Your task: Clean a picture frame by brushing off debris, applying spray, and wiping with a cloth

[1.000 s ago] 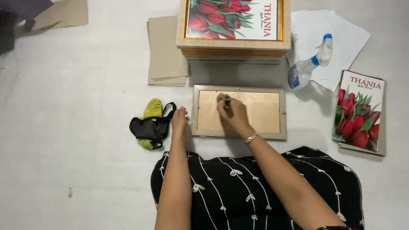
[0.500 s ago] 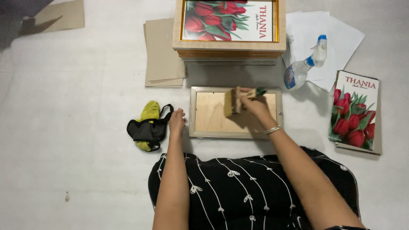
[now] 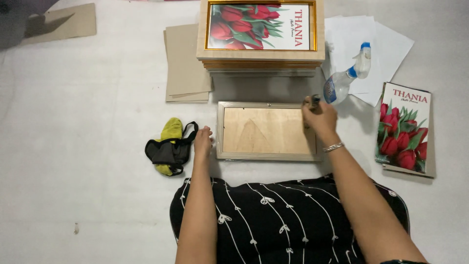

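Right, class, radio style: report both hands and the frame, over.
Left hand flat against the face-down frame, left edge. Right hand at its top right corner, gripping a small dark tool. Spray bottle close beside that hand.

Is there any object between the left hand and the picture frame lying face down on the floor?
Nothing visible. The left hand rests on the floor right at the left edge of the face-down frame, with no object between them. The yellow and black cloth lies on the hand's other side, away from the frame.
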